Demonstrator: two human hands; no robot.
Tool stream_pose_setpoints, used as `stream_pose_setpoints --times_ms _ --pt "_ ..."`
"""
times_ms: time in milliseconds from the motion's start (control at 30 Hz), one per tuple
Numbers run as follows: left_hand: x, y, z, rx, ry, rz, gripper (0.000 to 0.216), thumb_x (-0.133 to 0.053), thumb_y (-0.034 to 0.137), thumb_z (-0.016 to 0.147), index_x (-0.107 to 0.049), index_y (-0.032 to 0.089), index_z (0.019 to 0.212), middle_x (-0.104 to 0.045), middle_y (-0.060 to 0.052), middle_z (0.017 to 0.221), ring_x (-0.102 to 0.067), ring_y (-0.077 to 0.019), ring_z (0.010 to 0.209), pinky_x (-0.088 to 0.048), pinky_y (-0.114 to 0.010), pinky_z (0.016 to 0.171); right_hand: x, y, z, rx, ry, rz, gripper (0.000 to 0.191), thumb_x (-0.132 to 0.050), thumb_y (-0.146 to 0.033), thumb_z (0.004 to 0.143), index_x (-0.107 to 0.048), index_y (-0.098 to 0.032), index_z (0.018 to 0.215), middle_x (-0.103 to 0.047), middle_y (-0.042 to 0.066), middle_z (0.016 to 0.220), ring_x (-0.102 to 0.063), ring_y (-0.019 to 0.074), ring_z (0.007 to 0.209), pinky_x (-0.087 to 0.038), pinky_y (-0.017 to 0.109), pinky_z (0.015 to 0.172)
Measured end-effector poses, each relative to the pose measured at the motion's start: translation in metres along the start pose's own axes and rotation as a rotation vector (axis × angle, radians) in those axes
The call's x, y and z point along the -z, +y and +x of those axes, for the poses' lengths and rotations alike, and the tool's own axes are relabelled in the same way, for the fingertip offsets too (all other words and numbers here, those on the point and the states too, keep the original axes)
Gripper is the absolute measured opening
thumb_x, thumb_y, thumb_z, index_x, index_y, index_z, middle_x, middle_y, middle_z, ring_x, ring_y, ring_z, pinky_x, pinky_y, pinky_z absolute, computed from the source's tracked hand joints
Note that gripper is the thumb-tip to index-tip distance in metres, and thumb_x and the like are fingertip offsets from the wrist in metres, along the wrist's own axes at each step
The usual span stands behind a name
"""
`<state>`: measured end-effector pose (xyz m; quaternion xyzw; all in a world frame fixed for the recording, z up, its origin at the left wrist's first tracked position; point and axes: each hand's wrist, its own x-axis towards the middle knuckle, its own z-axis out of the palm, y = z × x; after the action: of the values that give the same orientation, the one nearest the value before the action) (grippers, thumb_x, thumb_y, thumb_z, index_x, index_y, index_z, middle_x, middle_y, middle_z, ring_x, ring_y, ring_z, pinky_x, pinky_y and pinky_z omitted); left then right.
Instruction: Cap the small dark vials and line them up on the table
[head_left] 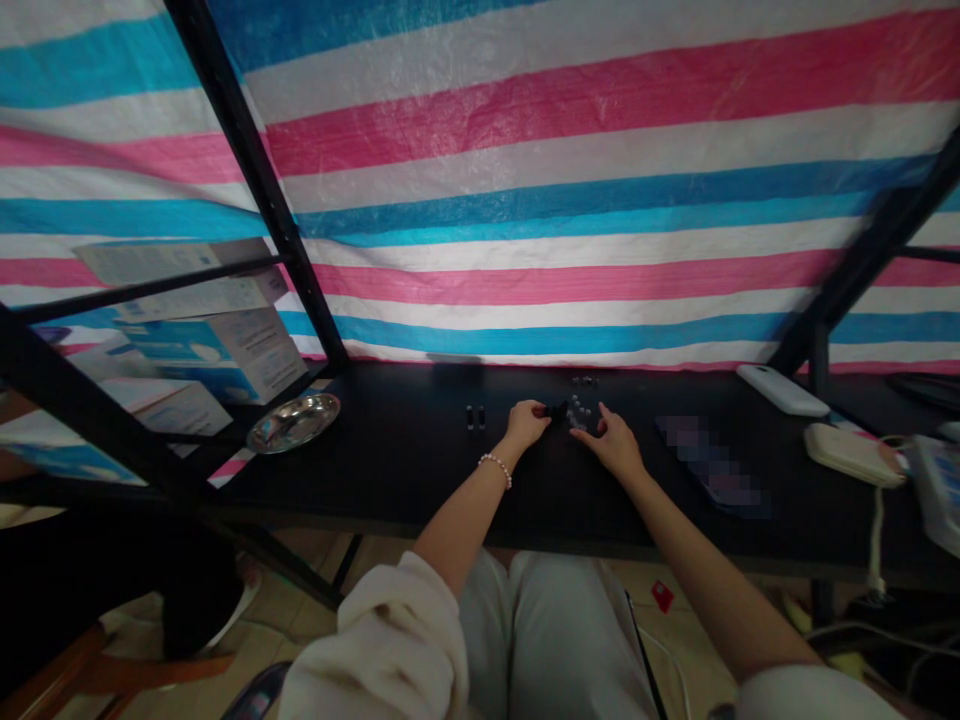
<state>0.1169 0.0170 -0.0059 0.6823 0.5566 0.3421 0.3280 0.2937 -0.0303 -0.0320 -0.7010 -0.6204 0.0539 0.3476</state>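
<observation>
My left hand (527, 424), with a beaded bracelet on the wrist, is closed in a pinch on a small black piece (553, 411); its exact kind is too small to tell. Beside that piece lies a cluster of small greyish, see-through pieces (578, 412) on the black table (405, 470). My right hand (616, 445) rests at the right of the cluster, thumb and forefinger spread apart, the thumb tip close to the pieces. Left of my left hand, two small black cylinders (475, 417) stand side by side. A few more tiny pieces (585, 380) lie farther back.
A shiny metal dish (294, 423) sits at the table's left, near stacked boxes (225, 350) on a rack. To the right are a blurred-out phone-like object (709, 465), a white device (782, 390) and a cream box with a cable (851, 452). Black frame posts (259, 180) flank the table.
</observation>
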Motion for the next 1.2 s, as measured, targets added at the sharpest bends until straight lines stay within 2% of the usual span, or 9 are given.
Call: stream_pose_setpoints --times_ms 133,233,300,400,500,700,900,1067,1200 --pt "0.024 0.008 -0.008 -0.106 0.096 0.086 0.032 -0.067 0.015 0.067 -0.064 0.012 0.099 -0.064 -0.009 0.097 -0.06 -0.0156 0.084 -0.047 -0.028 0.08 0.0 0.001 0.001 0.006 0.034 0.021 0.094 -0.058 -0.066 0.061 -0.036 -0.009 0.133 -0.051 0.004 0.081 -0.052 0.0197 0.074 -0.042 0.031 0.064" --pt "0.062 0.017 -0.019 -0.276 0.2 0.25 0.03 -0.066 0.019 0.07 -0.064 0.015 0.1 -0.061 -0.009 0.101 -0.054 -0.0193 0.096 -0.042 -0.033 0.089 0.001 0.0 0.0 0.029 0.095 0.05 0.092 -0.057 -0.067 0.061 -0.037 -0.011 0.132 -0.05 0.004 0.083 -0.051 0.0198 0.075 -0.043 0.031 0.066" --pt "0.091 0.02 -0.026 -0.318 0.244 0.388 0.03 -0.067 0.024 0.07 -0.064 0.019 0.099 -0.058 -0.008 0.108 -0.047 -0.0235 0.106 -0.037 -0.038 0.093 0.001 -0.002 -0.002 0.051 0.138 0.085 0.089 -0.056 -0.067 0.063 -0.038 -0.012 0.131 -0.051 0.005 0.084 -0.051 0.0193 0.075 -0.043 0.031 0.066" --pt "0.126 0.016 -0.033 -0.279 0.196 0.587 0.029 -0.07 0.031 0.066 -0.066 0.023 0.093 -0.048 -0.006 0.124 -0.033 -0.0297 0.119 -0.03 -0.045 0.095 0.002 -0.005 -0.005 0.073 0.201 0.145 0.083 -0.054 -0.066 0.065 -0.041 -0.013 0.128 -0.052 0.006 0.087 -0.051 0.0186 0.074 -0.043 0.031 0.066" --pt "0.141 0.006 -0.033 -0.248 0.117 0.704 0.025 -0.071 0.031 0.065 -0.066 0.023 0.089 -0.042 -0.006 0.131 -0.027 -0.0316 0.124 -0.026 -0.049 0.097 0.004 -0.007 -0.008 0.072 0.246 0.184 0.077 -0.053 -0.065 0.067 -0.043 -0.013 0.124 -0.053 0.007 0.09 -0.05 0.018 0.072 -0.043 0.031 0.065" --pt "0.133 -0.005 -0.035 -0.227 0.085 0.779 0.014 -0.068 0.025 0.068 -0.067 0.02 0.081 -0.043 -0.009 0.132 -0.024 -0.0326 0.126 -0.02 -0.055 0.098 0.006 -0.009 -0.011 0.055 0.257 0.213 0.071 -0.055 -0.061 0.068 -0.045 -0.013 0.119 -0.054 0.007 0.09 -0.048 0.0148 0.064 -0.041 0.028 0.059" --pt "0.122 -0.001 -0.038 -0.274 0.145 0.742 0.003 -0.065 0.022 0.07 -0.068 0.02 0.071 -0.049 -0.007 0.127 -0.029 -0.0305 0.123 -0.02 -0.055 0.097 0.012 -0.015 -0.014 0.064 0.31 0.219 0.064 -0.055 -0.057 0.071 -0.045 -0.015 0.117 -0.053 0.006 0.091 -0.045 0.0131 0.062 -0.041 0.028 0.059" --pt "0.118 0.014 -0.044 -0.265 0.28 0.474 0.004 -0.067 0.026 0.07 -0.069 0.023 0.07 -0.058 -0.002 0.115 -0.039 -0.027 0.116 -0.028 -0.047 0.094 0.026 -0.037 -0.024 0.196 0.406 0.232 0.04 -0.047 -0.047 0.08 -0.05 -0.016 0.106 -0.052 0.005 0.083 -0.046 0.0141 0.065 -0.042 0.03 0.066" --pt "0.104 0.021 -0.051 -0.272 0.345 0.144 0.006 -0.069 0.028 0.069 -0.07 0.025 0.073 -0.063 -0.001 0.104 -0.049 -0.0219 0.107 -0.033 -0.04 0.094 0.024 -0.071 -0.029 0.358 0.237 0.333 0.031 -0.045 -0.043 0.083 -0.052 -0.019 0.101 -0.054 0.005 0.082 -0.049 0.0152 0.069 -0.043 0.03 0.07"
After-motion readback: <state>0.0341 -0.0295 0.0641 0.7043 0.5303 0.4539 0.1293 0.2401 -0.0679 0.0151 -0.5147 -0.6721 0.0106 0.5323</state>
